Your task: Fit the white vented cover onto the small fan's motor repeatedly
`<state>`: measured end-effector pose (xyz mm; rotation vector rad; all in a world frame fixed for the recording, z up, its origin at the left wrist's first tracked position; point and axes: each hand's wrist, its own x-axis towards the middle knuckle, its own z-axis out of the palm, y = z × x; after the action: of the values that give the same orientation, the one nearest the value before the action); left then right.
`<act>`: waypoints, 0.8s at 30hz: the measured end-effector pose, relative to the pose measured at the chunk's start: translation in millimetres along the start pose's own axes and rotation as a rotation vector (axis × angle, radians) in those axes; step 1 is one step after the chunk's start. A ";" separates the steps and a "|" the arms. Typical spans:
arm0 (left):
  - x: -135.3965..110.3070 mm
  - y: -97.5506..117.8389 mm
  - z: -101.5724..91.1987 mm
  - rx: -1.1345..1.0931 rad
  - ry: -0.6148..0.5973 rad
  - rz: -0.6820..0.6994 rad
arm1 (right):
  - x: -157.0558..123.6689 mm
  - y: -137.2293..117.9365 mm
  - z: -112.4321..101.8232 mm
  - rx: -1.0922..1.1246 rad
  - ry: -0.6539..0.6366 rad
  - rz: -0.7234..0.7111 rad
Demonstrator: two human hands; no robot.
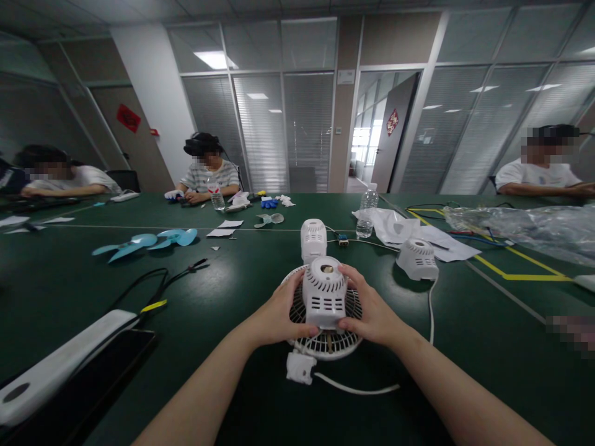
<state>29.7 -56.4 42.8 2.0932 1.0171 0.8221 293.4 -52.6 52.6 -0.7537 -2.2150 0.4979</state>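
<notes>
A white fan motor housing point(324, 291) sits on a round white fan grille point(328, 342) lying flat on the green table. My left hand point(277, 316) grips the housing's left side, fingers closed round it. My right hand point(369, 310) grips its right side in the same way. A white cord point(353, 389) runs from under the grille, and a small white plug block point(300, 367) lies by its near edge. Just behind stands another white motor part point(313, 238).
A second white motor cover point(417, 259) lies to the right. Blue fan blades point(144, 243), black cables point(153, 285), a white power strip point(56, 365), a water bottle point(367, 210) and plastic bags point(525, 226) are about. Other people sit at the table's far side.
</notes>
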 end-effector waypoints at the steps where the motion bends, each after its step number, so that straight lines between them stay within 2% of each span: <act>1: 0.2 -0.1 0.1 -0.013 0.000 -0.002 | -0.1 0.4 0.5 0.002 -0.007 0.018; 10: 2.3 2.3 0.8 -0.058 0.020 0.012 | 1.9 -6.1 -2.0 0.028 -0.059 0.145; 24: 5.1 6.2 1.0 -0.039 0.045 -0.036 | 2.4 -6.3 -3.3 0.053 -0.071 0.174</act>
<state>35.6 -55.4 48.3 2.0260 1.0519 0.8675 292.2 -55.5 59.4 -0.9185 -2.2023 0.6765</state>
